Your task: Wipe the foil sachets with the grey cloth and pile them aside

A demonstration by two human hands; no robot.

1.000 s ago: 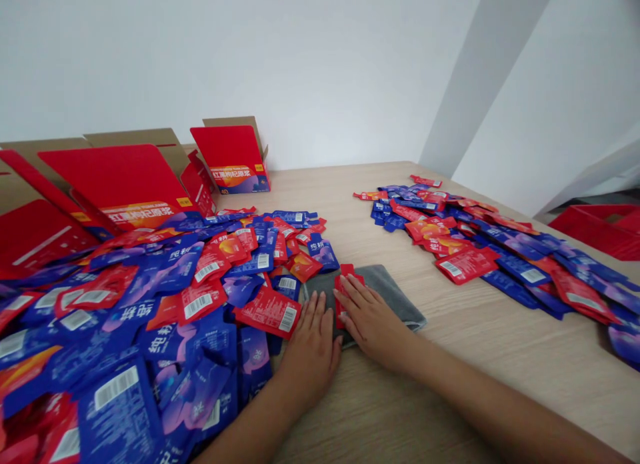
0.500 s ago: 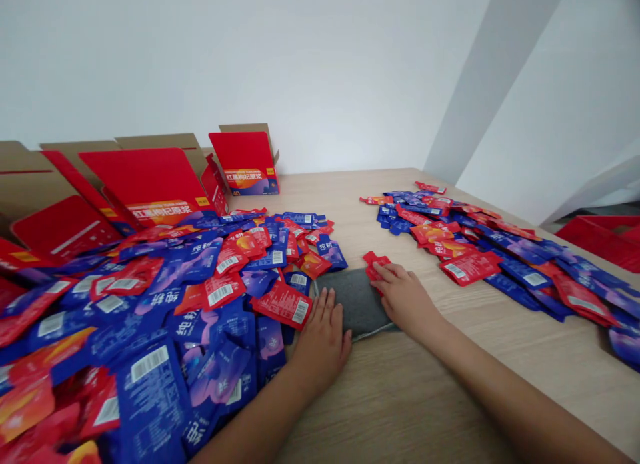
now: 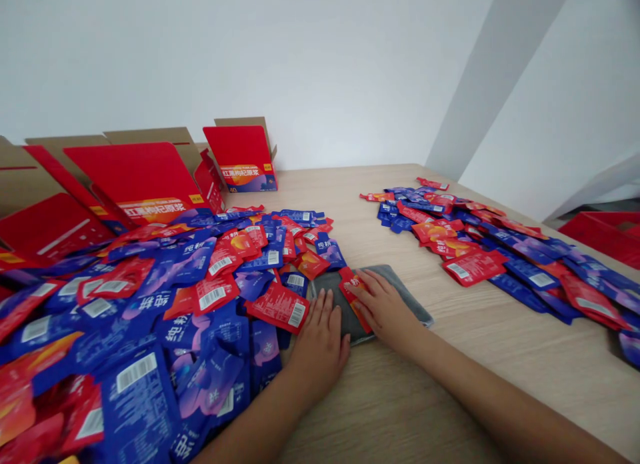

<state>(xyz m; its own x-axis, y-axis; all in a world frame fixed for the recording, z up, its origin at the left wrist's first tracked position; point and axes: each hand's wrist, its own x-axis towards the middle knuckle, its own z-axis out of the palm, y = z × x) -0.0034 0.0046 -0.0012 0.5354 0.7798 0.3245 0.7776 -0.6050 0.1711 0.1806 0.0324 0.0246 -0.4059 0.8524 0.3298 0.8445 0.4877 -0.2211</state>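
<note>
Nearest me, my left hand (image 3: 320, 344) lies flat with the fingers extended close together, resting on the left end of a folded grey cloth (image 3: 407, 297); it grips nothing. My right hand (image 3: 385, 307) is open too, palm down, its fingers over a red sachet (image 3: 349, 292) that lies aslant on the cloth, around the middle. I can't tell whether my thumb has any hold beneath it.

If I press unevenly, I think the slick pouch could skid from under my fingertips; pushing sideways without my left hand bearing down could ruck the cloth. Too much weight on one spot might strain a seam.

Just beside my left fingers, a barcoded red sachet (image 3: 277, 305) sits on the margin of the big red-and-blue heap (image 3: 200, 344) covering the left of the worktop (image 3: 350, 411). A careless knuckle there could bring loose pouches sliding onto the cloth.

To my right, well apart from the cloth, the second heap (image 3: 465, 231) stretches along the right edge; a shove outward might tip its outermost pouches over that side.

Beyond the left heap stand open red cartons (image 3: 133, 177), and a smaller-looking one (image 3: 247, 154) is near the far edge, by the wall (image 3: 350, 84).
</note>
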